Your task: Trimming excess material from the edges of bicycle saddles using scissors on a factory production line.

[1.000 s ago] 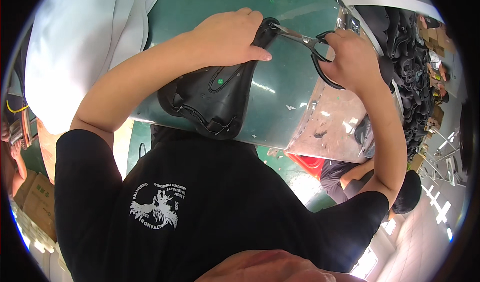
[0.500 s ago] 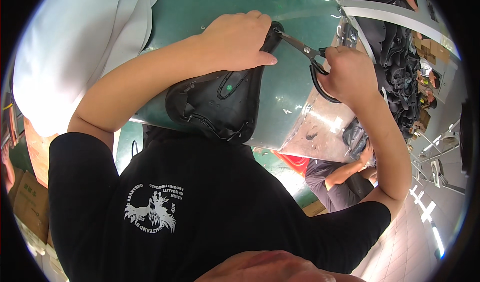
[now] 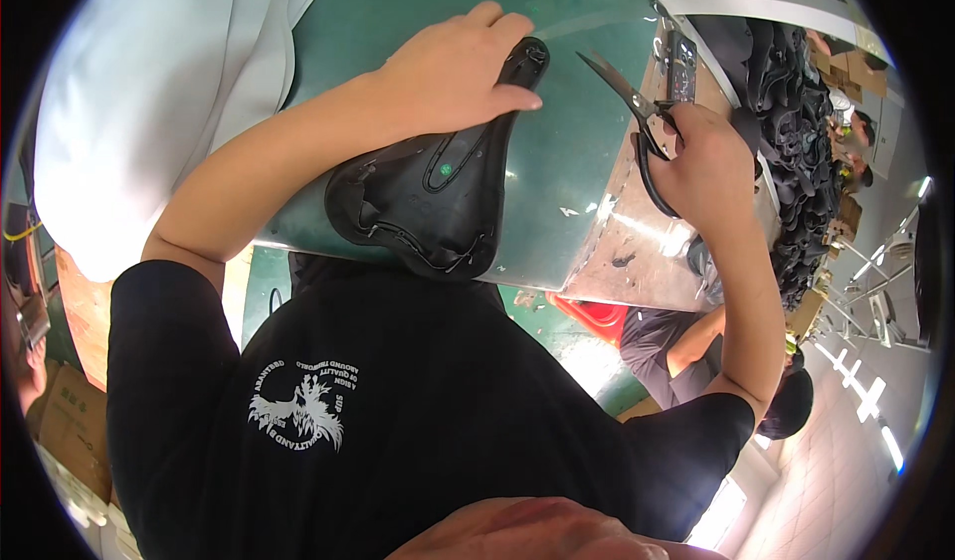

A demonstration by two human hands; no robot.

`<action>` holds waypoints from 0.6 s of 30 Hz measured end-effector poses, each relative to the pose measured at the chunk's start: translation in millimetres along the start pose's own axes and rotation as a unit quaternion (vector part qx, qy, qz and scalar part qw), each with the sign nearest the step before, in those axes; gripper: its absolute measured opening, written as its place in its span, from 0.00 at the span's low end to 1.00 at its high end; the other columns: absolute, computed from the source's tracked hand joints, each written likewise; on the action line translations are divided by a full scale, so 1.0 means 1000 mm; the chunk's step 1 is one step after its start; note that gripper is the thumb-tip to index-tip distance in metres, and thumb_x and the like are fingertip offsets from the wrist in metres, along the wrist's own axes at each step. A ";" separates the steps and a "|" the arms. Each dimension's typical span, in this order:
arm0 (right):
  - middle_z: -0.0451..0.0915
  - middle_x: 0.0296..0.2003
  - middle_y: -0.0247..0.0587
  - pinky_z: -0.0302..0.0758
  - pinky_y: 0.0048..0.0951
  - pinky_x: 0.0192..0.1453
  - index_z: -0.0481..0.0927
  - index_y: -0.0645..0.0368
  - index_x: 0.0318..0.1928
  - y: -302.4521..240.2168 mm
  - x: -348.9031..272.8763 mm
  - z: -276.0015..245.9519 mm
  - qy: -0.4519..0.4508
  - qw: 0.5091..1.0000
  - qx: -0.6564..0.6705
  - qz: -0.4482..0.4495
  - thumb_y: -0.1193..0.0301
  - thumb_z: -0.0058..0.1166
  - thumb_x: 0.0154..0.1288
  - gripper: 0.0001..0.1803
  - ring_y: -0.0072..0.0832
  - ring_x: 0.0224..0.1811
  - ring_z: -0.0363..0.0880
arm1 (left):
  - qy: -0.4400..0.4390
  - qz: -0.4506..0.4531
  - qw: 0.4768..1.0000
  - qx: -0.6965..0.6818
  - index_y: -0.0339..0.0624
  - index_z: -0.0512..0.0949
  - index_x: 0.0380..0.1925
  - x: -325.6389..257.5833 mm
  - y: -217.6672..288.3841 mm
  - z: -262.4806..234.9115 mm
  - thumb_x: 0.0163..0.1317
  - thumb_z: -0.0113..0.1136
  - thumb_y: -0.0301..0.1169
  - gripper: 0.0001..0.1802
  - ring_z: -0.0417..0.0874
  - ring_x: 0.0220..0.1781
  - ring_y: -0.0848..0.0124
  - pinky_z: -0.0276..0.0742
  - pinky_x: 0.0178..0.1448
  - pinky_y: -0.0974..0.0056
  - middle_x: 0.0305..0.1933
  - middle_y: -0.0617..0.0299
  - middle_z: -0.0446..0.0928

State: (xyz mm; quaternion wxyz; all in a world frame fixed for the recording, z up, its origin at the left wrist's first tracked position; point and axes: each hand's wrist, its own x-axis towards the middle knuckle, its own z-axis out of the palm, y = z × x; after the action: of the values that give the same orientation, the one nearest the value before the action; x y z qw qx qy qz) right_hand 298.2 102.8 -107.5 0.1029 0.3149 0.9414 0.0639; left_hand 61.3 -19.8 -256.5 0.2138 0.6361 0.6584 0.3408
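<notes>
A black bicycle saddle (image 3: 418, 197) lies underside up on the green tabletop, its wide end against my shirt and its narrow nose pointing away. My left hand (image 3: 453, 73) grips the nose from its left side, the thumb lying across it and the fingertips partly hidden. Right of the saddle, my right hand (image 3: 701, 167) holds black-handled scissors (image 3: 638, 100). Their metal blades point toward the upper left, apart from the saddle's nose. Inside the saddle shell, a long looped groove with a small green dot shows near the middle.
White sheet material (image 3: 149, 93) drapes over the left side. A dark phone-like device (image 3: 681, 66) lies by the table's right edge. Beyond a white curved bar (image 3: 756, 1) are heaped black pieces (image 3: 796, 162). A co-worker (image 3: 667, 346) sits at lower right near a red tub (image 3: 594, 323).
The scissors have come off the saddle's nose and moved right with my right hand. My left hand and the saddle have shifted slightly left. The co-worker's head has come into view.
</notes>
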 end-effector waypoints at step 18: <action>0.83 0.30 0.45 0.81 0.47 0.39 0.81 0.60 0.33 0.014 -0.020 0.051 0.104 0.992 0.057 -0.052 0.61 0.72 0.53 0.17 0.45 0.37 0.85 | 0.081 0.237 0.966 0.064 0.36 0.76 0.39 0.022 -0.005 0.004 0.67 0.62 0.23 0.04 0.83 0.38 0.52 0.82 0.41 0.54 0.42 0.54 0.78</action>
State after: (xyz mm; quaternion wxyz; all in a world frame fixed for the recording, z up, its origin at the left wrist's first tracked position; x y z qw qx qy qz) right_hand 333.3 104.3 -151.0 -0.0101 0.2623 0.9642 0.0368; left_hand 58.8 2.7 -259.2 0.0319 0.7569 0.5240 0.3893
